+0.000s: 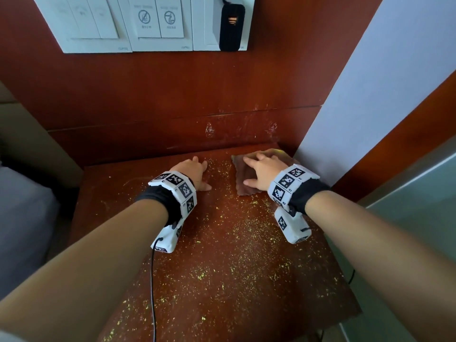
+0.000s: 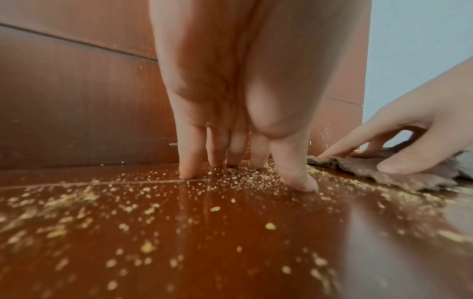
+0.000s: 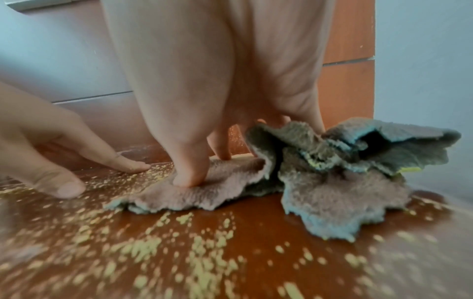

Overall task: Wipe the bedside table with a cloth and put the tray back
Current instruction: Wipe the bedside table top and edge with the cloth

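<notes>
The reddish wooden bedside table (image 1: 222,255) is strewn with yellow crumbs (image 1: 237,233). A brown-grey cloth (image 1: 243,175) (image 3: 332,182) lies crumpled at the table's far right corner. My right hand (image 1: 262,172) (image 3: 194,157) presses flat on the cloth with spread fingers, thumb tip (image 3: 184,180) on its near fold. My left hand (image 1: 195,171) (image 2: 238,168) rests on the bare wood to the cloth's left, fingertips (image 2: 188,172) down among the crumbs and holding nothing. The right hand (image 2: 399,145) and cloth (image 2: 409,174) also show in the left wrist view. No tray is in view.
A wooden back panel (image 1: 172,107) rises behind the table, with white wall switches (image 1: 138,23) and a black device (image 1: 230,25) above. A white wall (image 1: 370,95) hems in the right side. A grey bed edge (image 1: 22,218) lies to the left.
</notes>
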Demonstrator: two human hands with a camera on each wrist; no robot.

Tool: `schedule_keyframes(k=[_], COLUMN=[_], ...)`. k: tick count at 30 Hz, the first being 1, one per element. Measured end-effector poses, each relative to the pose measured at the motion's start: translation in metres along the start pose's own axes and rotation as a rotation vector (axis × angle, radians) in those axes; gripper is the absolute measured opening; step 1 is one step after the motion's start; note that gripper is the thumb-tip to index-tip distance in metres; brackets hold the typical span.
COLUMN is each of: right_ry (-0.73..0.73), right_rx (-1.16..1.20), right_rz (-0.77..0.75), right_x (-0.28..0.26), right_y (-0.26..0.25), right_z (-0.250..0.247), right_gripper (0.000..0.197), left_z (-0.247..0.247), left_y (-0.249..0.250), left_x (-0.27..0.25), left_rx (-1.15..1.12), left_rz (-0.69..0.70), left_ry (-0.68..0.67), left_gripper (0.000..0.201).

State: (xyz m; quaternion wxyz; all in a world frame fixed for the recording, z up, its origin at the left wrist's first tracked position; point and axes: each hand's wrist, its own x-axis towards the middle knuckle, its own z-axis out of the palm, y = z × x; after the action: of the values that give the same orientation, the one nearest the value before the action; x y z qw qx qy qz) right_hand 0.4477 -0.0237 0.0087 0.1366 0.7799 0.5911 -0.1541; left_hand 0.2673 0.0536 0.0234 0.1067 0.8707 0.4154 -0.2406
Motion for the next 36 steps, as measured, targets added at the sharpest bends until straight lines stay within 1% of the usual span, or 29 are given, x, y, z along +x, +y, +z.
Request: schedule_keyframes(k=[3, 7, 13, 22, 36], right_ry=[-0.031, -0.07, -0.103, -0.107, -0.098], right_rx=[-0.018, -0.016, -0.023, -0.01, 0.009], right_rz=[-0.007, 0.006, 0.01, 0.08, 0.044], right_x=[-0.012, -0.02, -0.014, 0.003, -0.026], right_y=[0.002, 0.001, -0.001, -0.008, 0.017], right_z=[0.003, 0.007, 0.0, -0.012, 0.005], right_gripper=[0.071, 0.072, 0.074, 0.073, 0.07], left_z=[0.007, 0.014, 0.017, 0.021, 0.017], left_y=[0.002, 0.004, 0.003, 0.003, 0.003], left_x=[-0.003, -0.004, -0.004, -0.004, -0.004], left_rx=[-0.04, -0.089, -0.118, -0.09, -0.082], left_rz=[-0.015, -0.024, -0.018, -0.023, -0.027], left_ry=[-0.032, -0.032, -0.046, -0.033, -0.058], left_gripper=[0.084, 0.087, 0.087, 0.084, 0.085])
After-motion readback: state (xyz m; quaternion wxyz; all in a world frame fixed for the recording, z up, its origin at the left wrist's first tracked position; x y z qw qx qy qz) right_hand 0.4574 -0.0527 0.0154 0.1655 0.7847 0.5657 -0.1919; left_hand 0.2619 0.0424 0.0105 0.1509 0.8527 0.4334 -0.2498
